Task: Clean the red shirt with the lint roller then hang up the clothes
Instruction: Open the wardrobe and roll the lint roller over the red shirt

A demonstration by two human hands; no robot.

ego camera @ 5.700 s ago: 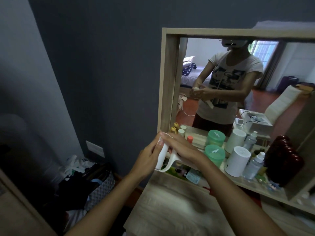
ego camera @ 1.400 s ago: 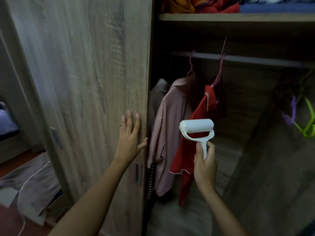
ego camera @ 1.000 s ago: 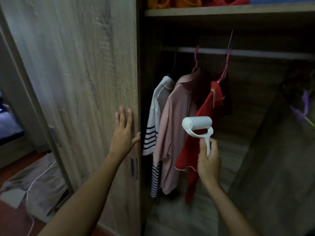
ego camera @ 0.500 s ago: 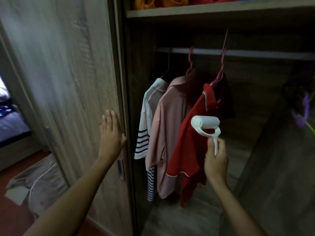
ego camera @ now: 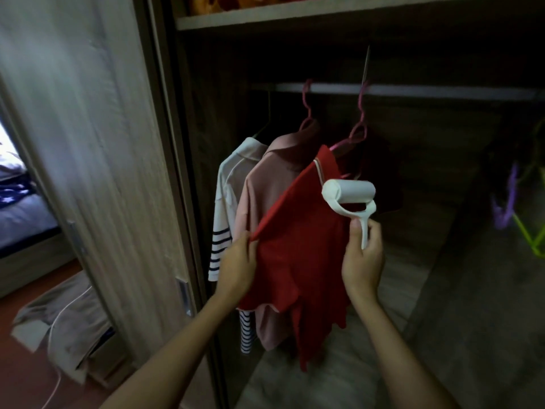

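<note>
The red shirt [ego camera: 300, 252] hangs on a pink hanger [ego camera: 355, 134] from the wardrobe rail [ego camera: 442, 91]. My left hand [ego camera: 237, 264] pinches the shirt's left edge and pulls it out to the left, spreading the cloth. My right hand [ego camera: 362, 258] grips the handle of the white lint roller [ego camera: 349, 196], held upright with its roll level with the shirt's upper right part, just in front of it. I cannot tell whether the roll touches the cloth.
A pink shirt [ego camera: 265, 196] and a white shirt with dark stripes [ego camera: 224, 208] hang left of the red one. The sliding wardrobe door [ego camera: 97, 160] stands at the left. Folded clothes lie on the top shelf [ego camera: 324, 10]. Green and purple hangers [ego camera: 528, 211] hang at the right.
My left hand left the wardrobe door and took hold of the red shirt's edge, pulling it outward. The door has slid further left. The roller has moved closer to the shirt.
</note>
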